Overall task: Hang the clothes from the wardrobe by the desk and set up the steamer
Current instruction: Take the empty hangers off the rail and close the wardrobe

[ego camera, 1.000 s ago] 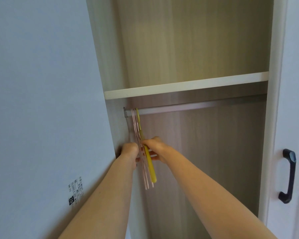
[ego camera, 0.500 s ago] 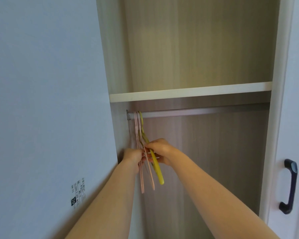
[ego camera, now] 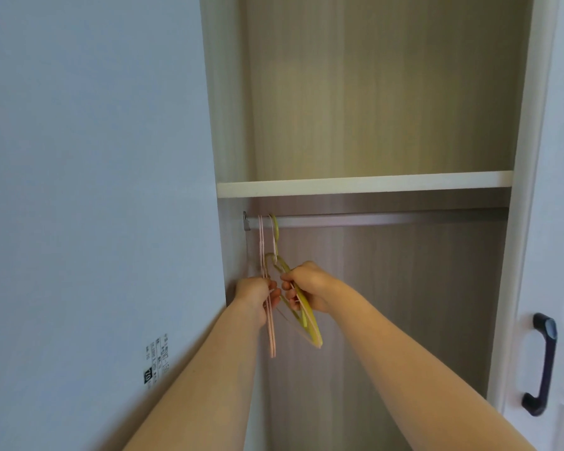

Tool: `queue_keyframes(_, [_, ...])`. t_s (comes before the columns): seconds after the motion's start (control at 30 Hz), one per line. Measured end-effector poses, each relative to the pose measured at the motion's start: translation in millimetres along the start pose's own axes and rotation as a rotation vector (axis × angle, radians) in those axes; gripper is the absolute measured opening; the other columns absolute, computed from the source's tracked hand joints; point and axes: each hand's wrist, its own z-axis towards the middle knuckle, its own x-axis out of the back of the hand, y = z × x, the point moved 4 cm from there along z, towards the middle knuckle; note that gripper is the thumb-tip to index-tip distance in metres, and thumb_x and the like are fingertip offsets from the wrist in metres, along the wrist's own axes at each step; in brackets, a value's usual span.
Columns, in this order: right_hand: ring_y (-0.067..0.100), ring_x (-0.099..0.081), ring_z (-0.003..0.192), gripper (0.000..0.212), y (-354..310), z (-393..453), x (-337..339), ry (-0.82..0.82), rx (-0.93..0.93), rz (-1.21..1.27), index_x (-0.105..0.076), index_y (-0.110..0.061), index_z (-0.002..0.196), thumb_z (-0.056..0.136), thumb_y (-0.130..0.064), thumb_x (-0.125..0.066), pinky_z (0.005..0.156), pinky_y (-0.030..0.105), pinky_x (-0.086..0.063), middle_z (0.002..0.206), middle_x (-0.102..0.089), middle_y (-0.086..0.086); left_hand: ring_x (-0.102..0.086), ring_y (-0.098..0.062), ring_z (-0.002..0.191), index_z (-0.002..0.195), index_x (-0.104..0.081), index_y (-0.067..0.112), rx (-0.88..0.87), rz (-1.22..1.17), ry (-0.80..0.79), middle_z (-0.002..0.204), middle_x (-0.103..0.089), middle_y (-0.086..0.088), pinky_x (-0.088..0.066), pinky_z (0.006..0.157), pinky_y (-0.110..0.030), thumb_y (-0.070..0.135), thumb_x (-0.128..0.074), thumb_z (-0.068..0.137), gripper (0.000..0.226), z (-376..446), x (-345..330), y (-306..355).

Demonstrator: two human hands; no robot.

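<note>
My fingers close on smooth yellow plastic hangers (ego camera: 310, 323) and matt pink ones (ego camera: 271, 333), under a brushed metal rail (ego camera: 388, 220) against wood-grain wardrobe panels (ego camera: 372, 92).

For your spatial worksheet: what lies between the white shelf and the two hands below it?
In the head view, the metal rail runs between the shelf and the hands, with hanger hooks on it.

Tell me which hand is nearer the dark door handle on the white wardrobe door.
Right. The right hand, gripping the yellow-green plastic hanger, sits closer to the dark curved door handle at far right. The left hand holds the pink hangers beside the wardrobe's left wall, farther away.
</note>
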Motion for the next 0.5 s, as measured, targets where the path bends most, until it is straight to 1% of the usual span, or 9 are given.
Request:
queue_keyframes(0.07, [0.012,-0.032,0.043,0.026,-3,-2,2,0.034,0.006,0.001,-0.048,-0.009,0.073,0.096,-0.003,-0.037,0.045,0.025,-0.03,0.056,-0.039,0.004,-0.052,-0.016,0.061,0.089,-0.055,0.007,-0.009,-0.012,-0.006,0.074,-0.054,-0.007,-0.046,0.058,-0.026,-0.002,-0.041,0.096,0.019,0,-1,2])
queue_keyframes(0.17, [0.011,-0.029,0.044,0.028,-6,-5,8,0.091,0.004,0.0,-0.051,-0.008,0.076,0.096,-0.002,-0.033,0.046,0.024,-0.025,0.057,-0.039,0.002,-0.051,-0.016,0.06,0.088,-0.056,0.007,-0.011,-0.017,-0.027,0.072,-0.054,-0.007,-0.046,0.058,-0.026,-0.003,-0.044,0.096,0.018,-2,-4,3])
queue_keyframes(0.33, [0.013,-0.031,0.045,0.027,-12,-9,17,0.158,0.049,0.026,-0.051,-0.01,0.078,0.095,-0.003,-0.032,0.046,0.024,-0.027,0.058,-0.041,0.002,-0.051,-0.017,0.06,0.08,-0.057,0.008,-0.023,-0.018,-0.05,0.073,-0.055,-0.008,-0.046,0.056,-0.026,-0.005,-0.049,0.093,0.02,-8,-9,6])
queue_keyframes(0.5, [0.013,-0.038,0.046,0.018,-14,-16,24,0.2,0.088,0.035,-0.052,-0.01,0.088,0.096,-0.007,-0.036,0.045,0.025,-0.032,0.06,-0.046,0.003,-0.054,-0.018,0.065,0.087,-0.058,0.008,-0.042,-0.026,-0.079,0.078,-0.058,-0.008,-0.048,0.06,-0.027,-0.002,-0.051,0.093,0.014,-18,-20,11])
